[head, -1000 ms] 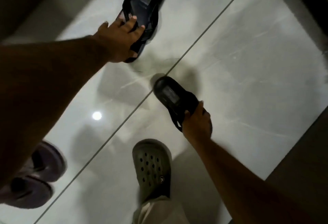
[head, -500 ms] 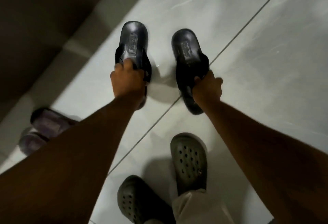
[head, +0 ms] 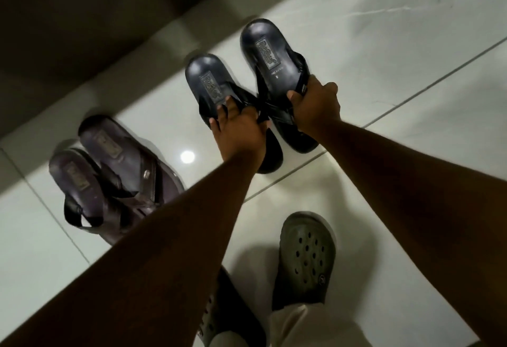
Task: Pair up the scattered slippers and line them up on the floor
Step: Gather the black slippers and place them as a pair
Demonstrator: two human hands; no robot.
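Two black slippers with stamped insoles are side by side over the pale floor tiles near the wall. My left hand grips the straps of the left black slipper. My right hand is closed on the strap side of the right black slipper. The straps of the two touch between my hands. A pair of dark brown slippers lies together on the floor to the left, partly hidden by my left forearm.
The dark wall base runs diagonally behind the slippers. My feet in grey perforated clogs stand at the bottom centre. A ceiling light reflects on the glossy tile. Open tiled floor stretches to the right.
Both hands have brought the black slippers closer together and toward the brown pair. The view has swung left, so the brown pair shows in full.
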